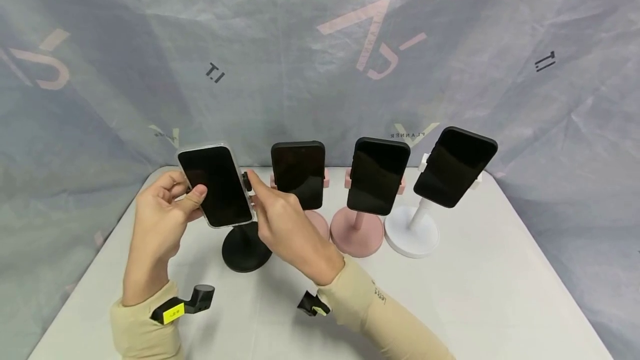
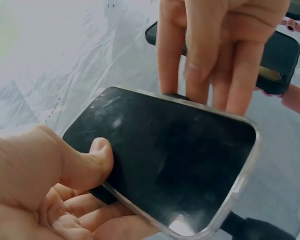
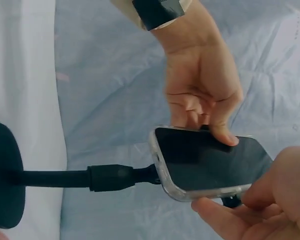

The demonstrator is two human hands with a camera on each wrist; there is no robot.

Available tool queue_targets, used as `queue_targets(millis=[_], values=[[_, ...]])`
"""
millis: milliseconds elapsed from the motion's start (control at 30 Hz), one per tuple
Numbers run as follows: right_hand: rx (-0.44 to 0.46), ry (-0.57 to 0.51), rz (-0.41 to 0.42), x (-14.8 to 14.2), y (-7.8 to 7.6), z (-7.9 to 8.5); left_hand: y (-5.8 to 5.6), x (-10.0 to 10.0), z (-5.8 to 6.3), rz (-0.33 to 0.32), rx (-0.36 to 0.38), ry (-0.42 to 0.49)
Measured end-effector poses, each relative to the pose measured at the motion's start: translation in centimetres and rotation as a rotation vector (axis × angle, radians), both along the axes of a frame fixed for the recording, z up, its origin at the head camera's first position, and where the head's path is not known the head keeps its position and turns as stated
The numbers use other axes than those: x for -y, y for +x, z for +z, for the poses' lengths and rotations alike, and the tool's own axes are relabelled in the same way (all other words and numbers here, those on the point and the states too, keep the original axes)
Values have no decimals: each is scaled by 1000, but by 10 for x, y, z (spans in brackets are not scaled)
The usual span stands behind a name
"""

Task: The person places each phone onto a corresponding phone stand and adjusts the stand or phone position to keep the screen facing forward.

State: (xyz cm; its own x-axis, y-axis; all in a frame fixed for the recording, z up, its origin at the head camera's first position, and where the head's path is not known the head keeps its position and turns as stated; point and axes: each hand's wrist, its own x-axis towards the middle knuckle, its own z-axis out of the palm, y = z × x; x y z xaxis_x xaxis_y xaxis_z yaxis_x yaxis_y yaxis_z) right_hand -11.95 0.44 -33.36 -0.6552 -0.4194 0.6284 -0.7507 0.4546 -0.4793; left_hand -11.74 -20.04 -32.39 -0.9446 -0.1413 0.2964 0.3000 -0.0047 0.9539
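Note:
A phone with a black screen and clear case (image 1: 216, 185) is tilted at the black phone stand (image 1: 246, 251). My left hand (image 1: 162, 210) grips its left side, with the thumb on the screen and the other fingers behind the edge. On the opposite side, my right hand (image 1: 292, 226) pinches around the black clamp arm (image 3: 231, 201) of the stand, its fingertips touching the phone's edge. The stand's black stem (image 3: 110, 177) runs up behind the phone. The phone's back and most of the clamp are hidden.
To the right, a black phone (image 1: 299, 174) and another phone (image 1: 378, 176) sit in pink stands. One more phone (image 1: 455, 166) leans in a white stand (image 1: 412, 235). Grey printed cloth (image 1: 280, 60) hangs behind the white table (image 1: 490, 288).

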Motion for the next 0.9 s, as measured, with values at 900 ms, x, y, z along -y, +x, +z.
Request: queue_targets(millis=[900], values=[[-115, -179, -153, 9, -3, -4, 6, -6, 6, -115, -34, -36]])
